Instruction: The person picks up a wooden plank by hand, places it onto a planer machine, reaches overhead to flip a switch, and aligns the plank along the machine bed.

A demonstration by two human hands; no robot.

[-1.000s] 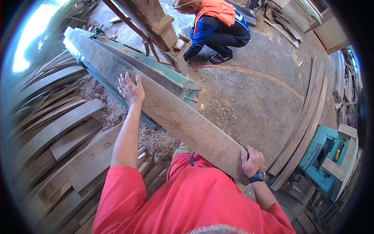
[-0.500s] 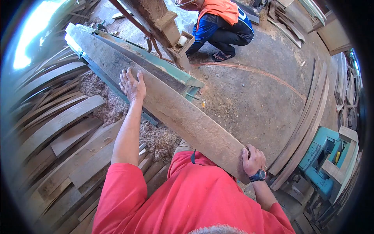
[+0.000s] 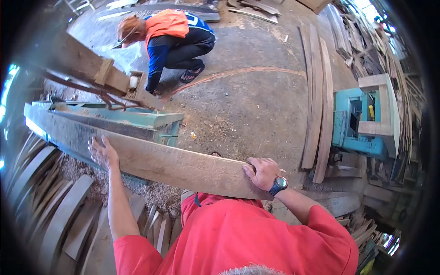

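Note:
A long, wide wooden plank [image 3: 183, 166] runs across in front of me, its far part on a green machine bed [image 3: 158, 120] at the left. My left hand [image 3: 104, 153] lies on the plank's face with fingers stretched out, pressing rather than gripping. At the near end, my right hand [image 3: 264, 173] is wrapped over the upper edge, its thumb on the plank's face; a watch [image 3: 278, 184] is on that wrist. The plank's near end comes close to my red shirt [image 3: 229, 233].
A person [image 3: 176, 43] in an orange vest crouches beyond the machine, near a wooden post [image 3: 91, 64]. Wood shavings [image 3: 160, 197] and curved boards [image 3: 50, 220] lie below left. Long boards [image 3: 316, 105] and a teal machine [image 3: 353, 119] stand at right.
My view has turned, so the plank now lies more level across it and the crouching person appears farther left. Both hands stay on the plank in much the same places.

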